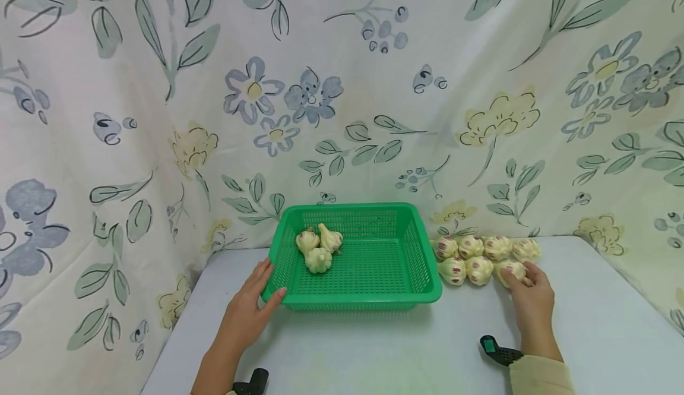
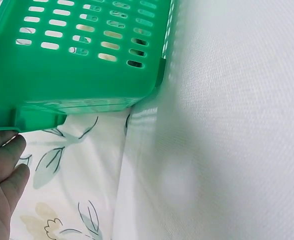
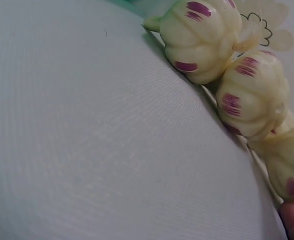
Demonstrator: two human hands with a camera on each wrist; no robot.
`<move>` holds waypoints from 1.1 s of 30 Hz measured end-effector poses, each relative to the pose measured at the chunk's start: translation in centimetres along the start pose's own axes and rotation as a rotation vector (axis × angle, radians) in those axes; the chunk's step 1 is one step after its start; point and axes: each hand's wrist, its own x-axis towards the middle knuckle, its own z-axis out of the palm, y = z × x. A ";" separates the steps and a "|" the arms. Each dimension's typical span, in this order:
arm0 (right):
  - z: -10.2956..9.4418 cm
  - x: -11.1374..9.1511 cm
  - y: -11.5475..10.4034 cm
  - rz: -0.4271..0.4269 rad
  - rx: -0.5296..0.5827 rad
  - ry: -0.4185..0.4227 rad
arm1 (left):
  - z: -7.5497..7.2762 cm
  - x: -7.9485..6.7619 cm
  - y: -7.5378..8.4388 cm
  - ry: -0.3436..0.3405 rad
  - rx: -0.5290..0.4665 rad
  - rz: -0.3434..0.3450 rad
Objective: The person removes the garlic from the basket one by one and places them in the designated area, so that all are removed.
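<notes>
A green plastic basket (image 1: 352, 306) stands on the table with three garlic bulbs (image 1: 318, 260) at its left end. My left hand (image 1: 248, 309) rests against the basket's front left corner, its thumb by the front rim. In the left wrist view the fingertips (image 2: 18, 145) touch the rim from outside. Right of the basket, several whitish garlic bulbs with purple streaks (image 1: 479, 270) sit in two rows. At the right end of the front row my right hand (image 1: 534, 294) grips a garlic bulb (image 1: 512, 271). The right wrist view shows that bulb (image 3: 287, 162) beside a fingertip (image 3: 293, 220).
A white table (image 1: 374, 353) lies under everything. Behind it hangs a floral curtain (image 1: 342, 86), close to the basket's back rim and the back row of bulbs. Dark straps (image 1: 499, 350) are on both wrists.
</notes>
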 end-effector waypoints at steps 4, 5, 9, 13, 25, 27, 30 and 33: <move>0.0 -0.1 0.0 -0.003 -0.009 -0.018 | 0.0 0.0 0.0 -0.002 -0.005 -0.002; 0.0 -0.1 0.0 0.005 -0.005 -0.021 | 0.0 0.0 0.0 -0.002 -0.006 -0.001; 0.0 0.0 -0.1 0.035 0.020 -0.028 | 0.0 0.0 0.0 -0.004 -0.009 -0.003; 0.0 0.0 -0.1 0.053 0.037 -0.018 | 0.1 0.0 0.0 -0.003 -0.006 -0.004; 0.1 0.3 0.1 0.064 0.014 0.024 | 0.1 0.0 0.0 -0.001 -0.011 -0.004; 0.2 0.2 0.0 0.067 0.012 0.015 | 0.0 0.0 0.1 -0.005 -0.010 -0.009; 0.1 0.1 0.0 0.066 0.012 0.008 | 0.0 0.0 0.1 -0.011 -0.011 -0.018; 0.1 0.0 0.0 0.061 0.009 0.004 | 0.0 0.0 0.1 -0.012 -0.014 -0.019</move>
